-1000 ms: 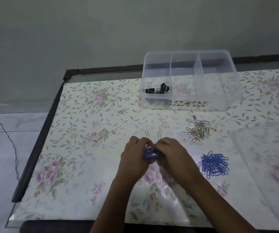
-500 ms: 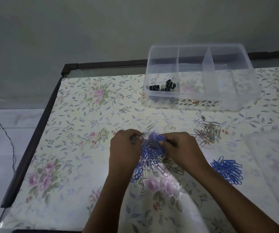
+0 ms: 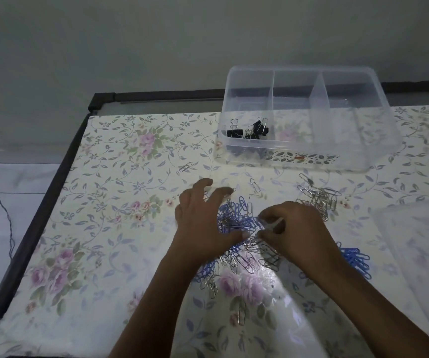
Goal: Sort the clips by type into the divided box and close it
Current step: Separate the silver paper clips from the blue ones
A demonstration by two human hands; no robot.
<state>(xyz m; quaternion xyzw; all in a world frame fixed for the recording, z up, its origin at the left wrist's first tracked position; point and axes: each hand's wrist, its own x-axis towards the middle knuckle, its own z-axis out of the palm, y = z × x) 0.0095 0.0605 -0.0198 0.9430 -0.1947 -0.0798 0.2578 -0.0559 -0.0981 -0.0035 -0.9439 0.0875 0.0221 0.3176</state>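
The left hand (image 3: 203, 223) lies open and palm down with its fingers spread wide: the fingertips (image 3: 207, 182) touch the tabletop, and the thumb rests on the near side of the mixed heap of blue and silver wire paper clips (image 3: 236, 220), which sits around the middle of the table. The right hand (image 3: 298, 231) is curled at the heap's right side, thumb and fingers pinching what looks like a single silver clip (image 3: 274, 224), though the pinch is blurred and mostly covered by the knuckles. Both hands hide part of the heap. A glossy floral plastic tablecloth (image 3: 120, 202) covers the table, whose dark frame (image 3: 40, 215) shows along the left edge. Near the far edge stands the clear plastic divided box (image 3: 293, 148), open, with three compartments; the black binder clips with thin wire handles (image 3: 247, 132) lie in its left compartment, close to the front wall. Between the box and the right hand lies a small pile of silver wire paper clips (image 3: 318, 200). A pile of blue wire paper clips (image 3: 357, 260) lies just right of the right forearm, partly hidden by it. A clear plastic lid (image 3: 415, 241) at the right edge is cut off and hard to outline. One stray wire clip (image 3: 185, 166) lies alone beyond the left hand
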